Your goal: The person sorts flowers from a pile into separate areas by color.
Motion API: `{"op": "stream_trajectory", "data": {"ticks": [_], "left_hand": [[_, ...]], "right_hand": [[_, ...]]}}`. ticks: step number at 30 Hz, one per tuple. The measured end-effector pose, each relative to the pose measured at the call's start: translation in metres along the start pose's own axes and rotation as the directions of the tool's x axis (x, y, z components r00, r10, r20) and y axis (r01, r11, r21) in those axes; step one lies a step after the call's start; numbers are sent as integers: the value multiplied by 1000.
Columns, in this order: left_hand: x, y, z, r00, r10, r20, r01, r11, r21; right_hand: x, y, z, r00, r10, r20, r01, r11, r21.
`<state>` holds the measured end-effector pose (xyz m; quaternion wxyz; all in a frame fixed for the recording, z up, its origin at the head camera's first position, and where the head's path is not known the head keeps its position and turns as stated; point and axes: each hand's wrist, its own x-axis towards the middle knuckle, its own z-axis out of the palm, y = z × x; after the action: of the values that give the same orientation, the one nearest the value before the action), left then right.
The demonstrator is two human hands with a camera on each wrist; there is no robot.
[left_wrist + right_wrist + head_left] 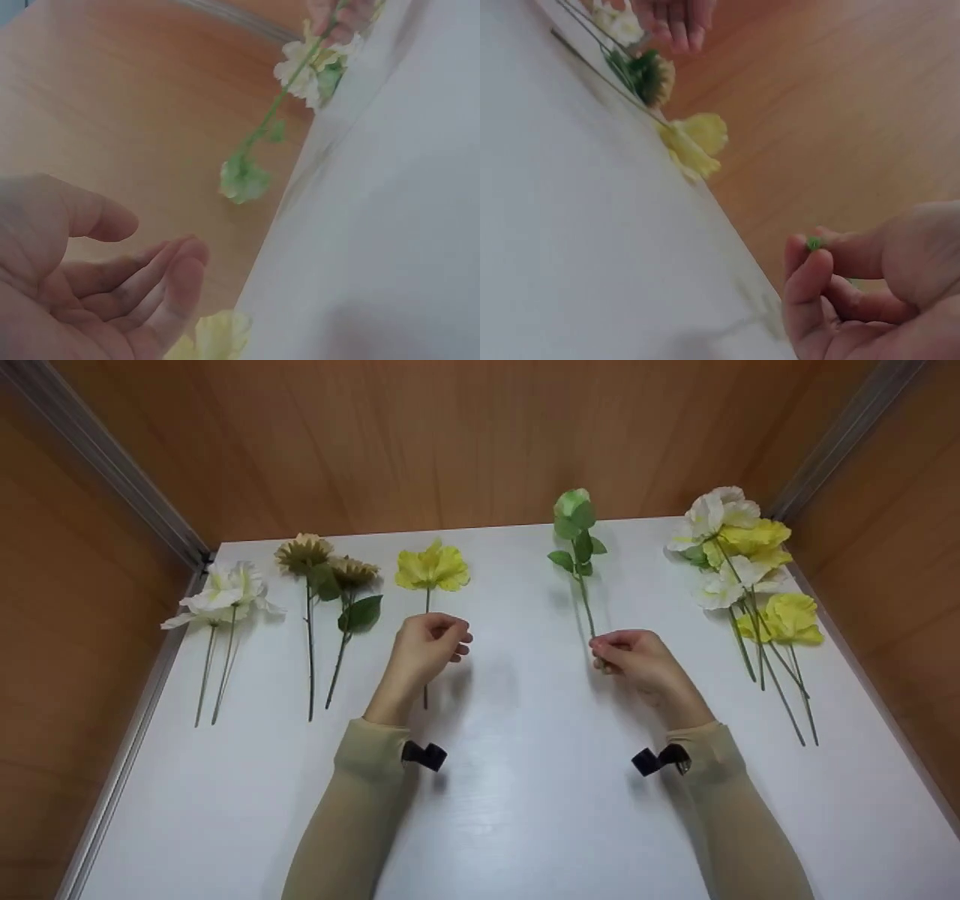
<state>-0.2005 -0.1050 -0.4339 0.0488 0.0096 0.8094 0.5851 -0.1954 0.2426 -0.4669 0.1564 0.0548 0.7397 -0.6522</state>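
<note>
Here at the right hand (637,660), I've got thumb and fingers pinched on the green flower (583,547), gripping it low on its stem! The stem's end shows between the fingertips in the right wrist view, while bloom and leaves stretch away beyond the fingers, up off the surface (517,795), throwing a shadow onto it. Over to the left hand (427,649): my left wrist view gives me a gap between thumb and fingers, those fingers gently bent and holding nothing. Just beyond them sits a yellow flower (433,568), its stem running back beneath the hand; from out here I can't tell whether the two touch. Left of the left fingers, two brownish flowers (304,555) lie near each other with green leaves, and farther out that way come two white flowers (232,589), petals overlapping. Swing right of the right fingers, well apart from them, and there's a cluster of white and yellow flowers (750,540), some stems crossing! Behind the left fingers I pick out a small black block (427,756) at the cuff of an olive sleeve (337,825); beyond both hands stands a wooden panel (480,442).
</note>
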Motion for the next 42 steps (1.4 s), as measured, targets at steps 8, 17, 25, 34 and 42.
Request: {"op": "stream_trajectory", "data": {"ticks": [8,17,25,34,42], "left_hand": [[-2,-6,34,999,7,33,0,981,-194],[-7,-4,52,988,77,137,-22,930,-368],[-10,-5,55,972,123,198,-31,909,-416],[-10,-10,59,967,171,188,-94,928,-361],[-10,-10,58,969,180,170,-110,929,-352]], "right_hand": [[-11,2,66,989,-124,85,115,988,103],[-25,8,100,971,-208,116,204,978,46],[-31,9,107,948,-270,170,275,961,-8],[-33,12,110,946,-283,161,294,955,-50],[-33,10,111,946,-263,188,281,957,-74]]}}
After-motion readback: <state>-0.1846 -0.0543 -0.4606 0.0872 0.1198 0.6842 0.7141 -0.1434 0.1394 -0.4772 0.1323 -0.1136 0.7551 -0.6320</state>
